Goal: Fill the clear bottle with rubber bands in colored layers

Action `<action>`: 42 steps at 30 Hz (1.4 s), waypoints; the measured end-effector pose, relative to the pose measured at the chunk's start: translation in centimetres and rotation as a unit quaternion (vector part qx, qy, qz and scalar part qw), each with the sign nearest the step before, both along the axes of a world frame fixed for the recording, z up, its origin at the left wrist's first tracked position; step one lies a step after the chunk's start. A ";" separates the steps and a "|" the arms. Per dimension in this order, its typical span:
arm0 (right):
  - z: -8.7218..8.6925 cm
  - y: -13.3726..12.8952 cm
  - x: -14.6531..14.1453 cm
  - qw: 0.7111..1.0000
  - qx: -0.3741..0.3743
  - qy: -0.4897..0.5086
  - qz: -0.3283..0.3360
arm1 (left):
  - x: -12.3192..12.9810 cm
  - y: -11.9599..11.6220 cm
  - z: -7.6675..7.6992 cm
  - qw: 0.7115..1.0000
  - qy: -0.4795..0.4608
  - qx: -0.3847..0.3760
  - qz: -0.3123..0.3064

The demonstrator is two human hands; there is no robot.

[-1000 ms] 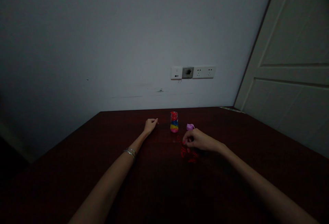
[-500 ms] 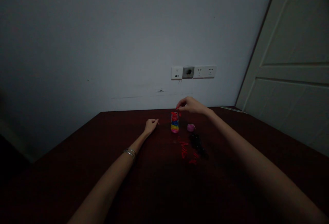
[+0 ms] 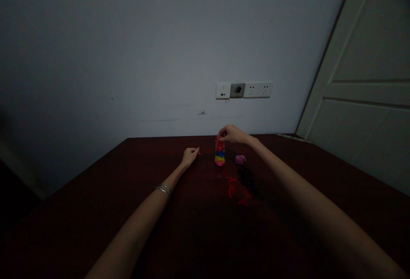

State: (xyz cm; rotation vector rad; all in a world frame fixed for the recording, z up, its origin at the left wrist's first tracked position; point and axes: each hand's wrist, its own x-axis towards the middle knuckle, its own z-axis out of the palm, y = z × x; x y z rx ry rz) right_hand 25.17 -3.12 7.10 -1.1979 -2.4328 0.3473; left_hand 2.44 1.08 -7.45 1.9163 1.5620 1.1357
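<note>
A small clear jar point(image 3: 220, 154) stands upright, filled with layers of pink, yellow, blue and red pieces. My right hand point(image 3: 231, 135) is at its mouth, thumb and fingers pinched on a red piece at the rim. To the left of the jar my left hand point(image 3: 190, 155) rests on the table with its fingers curled together, nothing visible in them. Red strips point(image 3: 230, 185) lie in front of the jar, beside a dark pile point(image 3: 249, 181). A pink lid-like object point(image 3: 240, 159) sits right of the jar.
The dark red table point(image 3: 105, 185) meets a pale wall point(image 3: 160, 57) at its back edge. Sockets point(image 3: 258, 89) are set in the wall above the jar. A panelled door point(image 3: 368, 78) is at the right.
My right hand has come down and slightly left, bringing the red piece to the jar's mouth. My left hand has stayed beside the jar. The view has shifted slightly.
</note>
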 end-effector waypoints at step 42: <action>-1.4 -1.4 -2.0 0.985 -0.064 -0.097 -0.129 | 0.0 0.2 -0.4 0.999 -0.048 -0.007 -0.001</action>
